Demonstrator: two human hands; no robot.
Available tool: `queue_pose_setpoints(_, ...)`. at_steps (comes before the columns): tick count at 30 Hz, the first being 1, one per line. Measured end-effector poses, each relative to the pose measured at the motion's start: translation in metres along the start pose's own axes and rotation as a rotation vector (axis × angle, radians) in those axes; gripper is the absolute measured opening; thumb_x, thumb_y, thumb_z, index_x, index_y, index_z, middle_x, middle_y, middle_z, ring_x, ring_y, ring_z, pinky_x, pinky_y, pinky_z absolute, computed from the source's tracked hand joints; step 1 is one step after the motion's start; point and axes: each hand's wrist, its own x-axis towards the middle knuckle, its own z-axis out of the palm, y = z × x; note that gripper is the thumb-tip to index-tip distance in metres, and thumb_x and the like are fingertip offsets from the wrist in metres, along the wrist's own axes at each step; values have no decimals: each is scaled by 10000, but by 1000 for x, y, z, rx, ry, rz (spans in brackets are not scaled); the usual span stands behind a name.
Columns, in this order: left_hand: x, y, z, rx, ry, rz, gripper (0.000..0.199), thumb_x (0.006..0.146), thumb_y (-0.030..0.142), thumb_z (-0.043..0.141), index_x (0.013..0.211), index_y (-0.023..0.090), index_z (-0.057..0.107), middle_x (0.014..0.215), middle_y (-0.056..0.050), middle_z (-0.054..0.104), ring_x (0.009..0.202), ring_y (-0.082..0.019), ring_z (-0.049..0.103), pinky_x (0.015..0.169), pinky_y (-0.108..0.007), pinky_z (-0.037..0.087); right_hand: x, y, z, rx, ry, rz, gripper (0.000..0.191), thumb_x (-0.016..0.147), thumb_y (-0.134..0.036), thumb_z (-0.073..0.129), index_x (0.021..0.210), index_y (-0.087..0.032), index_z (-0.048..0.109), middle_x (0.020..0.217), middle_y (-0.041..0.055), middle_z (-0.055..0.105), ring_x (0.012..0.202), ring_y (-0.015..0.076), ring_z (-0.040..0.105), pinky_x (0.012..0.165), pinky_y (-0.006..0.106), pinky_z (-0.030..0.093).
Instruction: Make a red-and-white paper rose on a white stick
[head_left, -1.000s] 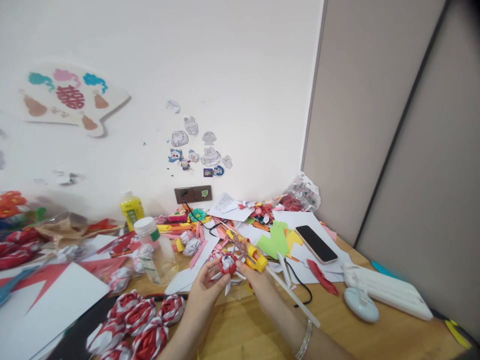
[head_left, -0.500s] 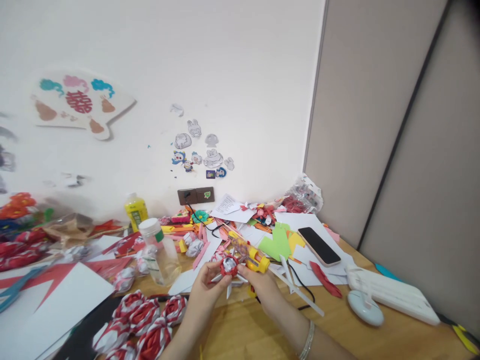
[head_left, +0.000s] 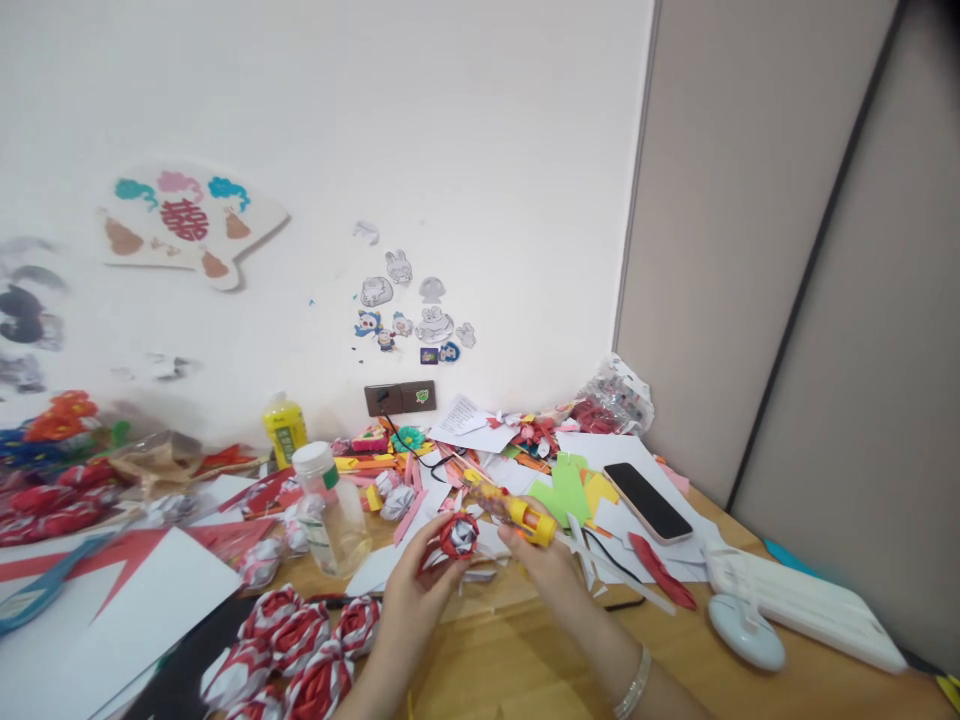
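A red and white paper flower [head_left: 459,536] is held between the thumb and fingers of my left hand [head_left: 424,565], over the wooden table. My right hand [head_left: 536,550] is closed round a yellow hot glue gun [head_left: 517,512], whose body points up and to the left past the flower. A translucent glue stick [head_left: 637,580] sticks out from its back end. Several finished red and white paper roses [head_left: 300,640] lie below and to the left of my left hand. The glue gun's nozzle is hard to make out against the paper scraps.
A clear jar with a white lid [head_left: 330,515] and a yellow bottle [head_left: 285,430] stand at the left. Paper scraps [head_left: 480,425] cover the back. At the right lie a phone [head_left: 648,500], a white lamp [head_left: 810,605] and a red strip [head_left: 660,570]. Blue scissors [head_left: 52,585] lie far left.
My right hand and the glue gun have moved right, away from the flower. My left hand still holds the flower, now turned more upright. The view has shifted slightly.
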Motion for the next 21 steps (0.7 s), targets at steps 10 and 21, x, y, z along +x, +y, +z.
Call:
queue_pose_setpoints(10, 5, 1, -12, 105, 197, 121, 448, 656, 314, 706, 1068, 224, 553, 1063, -67, 630, 946, -209, 630, 783, -324, 549, -4, -16, -9, -76, -292, -102, 282, 593, -423, 732, 666, -171, 628, 616, 24, 620, 581, 172, 543, 531, 264, 423)
queue_pose_setpoints(21, 9, -17, -18, 154, 225, 176, 438, 615, 307, 722, 1021, 205, 592, 1026, -73, 619, 972, -232, 611, 821, -379, 527, -8, -15, -9, -442, -300, -172, 216, 627, -395, 712, 712, -204, 656, 630, -10, 626, 580, 163, 541, 516, 240, 366)
